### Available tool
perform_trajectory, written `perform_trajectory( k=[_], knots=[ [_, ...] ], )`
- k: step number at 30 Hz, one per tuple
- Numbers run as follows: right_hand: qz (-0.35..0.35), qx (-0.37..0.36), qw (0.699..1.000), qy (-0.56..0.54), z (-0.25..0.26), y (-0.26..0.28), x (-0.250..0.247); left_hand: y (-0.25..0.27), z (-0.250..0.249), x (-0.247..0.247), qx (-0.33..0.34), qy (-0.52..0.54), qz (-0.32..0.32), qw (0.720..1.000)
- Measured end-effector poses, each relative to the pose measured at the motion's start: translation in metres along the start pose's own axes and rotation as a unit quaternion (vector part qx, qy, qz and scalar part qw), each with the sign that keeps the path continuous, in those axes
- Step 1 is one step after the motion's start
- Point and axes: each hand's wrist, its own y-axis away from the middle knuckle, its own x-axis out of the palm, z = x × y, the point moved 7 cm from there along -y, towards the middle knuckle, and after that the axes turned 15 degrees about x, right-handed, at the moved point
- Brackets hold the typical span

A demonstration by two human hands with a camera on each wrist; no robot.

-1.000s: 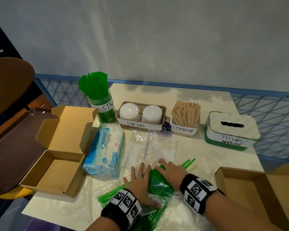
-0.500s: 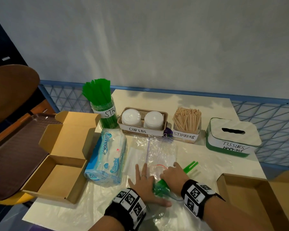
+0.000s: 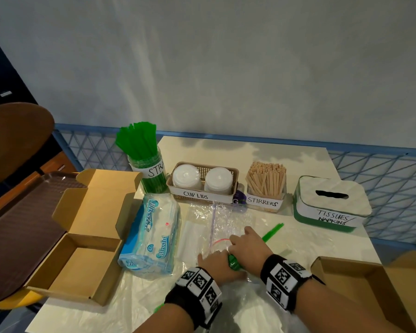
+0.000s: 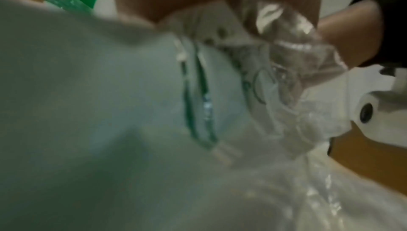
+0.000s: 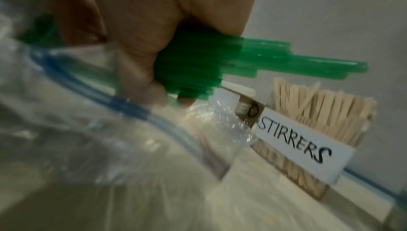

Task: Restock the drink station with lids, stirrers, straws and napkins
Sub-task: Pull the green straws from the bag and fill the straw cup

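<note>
A bundle of green straws sticks out of a clear plastic bag in the middle of the table. My right hand grips the bundle, fingers curled round it, tips pointing toward the stirrers box. My left hand sits just left of it with fingers curled into the bunched bag. At the back stand the straws jar, the cup lids basket and the tissues box. A Blissful napkin pack lies left of the bag.
An open cardboard box overhangs the table's left edge beside a brown tray. Another open cardboard box sits at the front right. A blue mesh rail runs behind the table.
My right hand has slid the straw bundle forward and right, further out of the bag. My left hand's fingers went from spread flat to curled on the bag.
</note>
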Motion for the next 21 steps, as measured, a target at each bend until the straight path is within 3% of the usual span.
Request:
perform_trajectory(
  k=[3, 7, 9, 11, 13, 15, 16, 19, 21],
  knots=[
    [-0.062, 0.007, 0.998, -0.015, -0.005, 0.0, -0.026, -0.006, -0.003, -0.01, 0.007, 0.127, -0.016, 0.992],
    [-0.186, 0.057, 0.978, -0.077, -0.021, 0.005, -0.059, -0.009, -0.006, -0.032, 0.005, 0.141, -0.091, 0.986],
    [-0.247, 0.098, 0.951, -0.157, -0.037, 0.008, -0.07, -0.008, -0.006, -0.044, 0.013, 0.187, -0.131, 0.973],
    [-0.309, 0.158, 0.901, -0.26, -0.059, 0.016, -0.079, -0.004, -0.003, -0.06, 0.018, 0.256, -0.182, 0.949],
    [-0.364, 0.214, 0.806, -0.415, -0.085, 0.026, -0.084, 0.002, 0.0, -0.079, 0.024, 0.299, -0.243, 0.922],
    [-0.308, 0.203, 0.703, -0.608, -0.093, 0.025, -0.077, 0.006, 0.002, -0.094, 0.03, 0.335, -0.293, 0.895],
    [-0.251, 0.19, 0.693, -0.649, -0.087, 0.02, -0.074, 0.009, 0.003, -0.099, 0.031, 0.353, -0.313, 0.881],
    [-0.155, 0.133, 0.8, -0.564, -0.056, 0.01, -0.066, 0.013, 0.006, -0.107, 0.035, 0.42, -0.347, 0.838],
    [-0.14, 0.12, 0.821, -0.54, -0.042, 0.007, -0.06, 0.016, 0.007, -0.109, 0.036, 0.452, -0.36, 0.815]
  ],
)
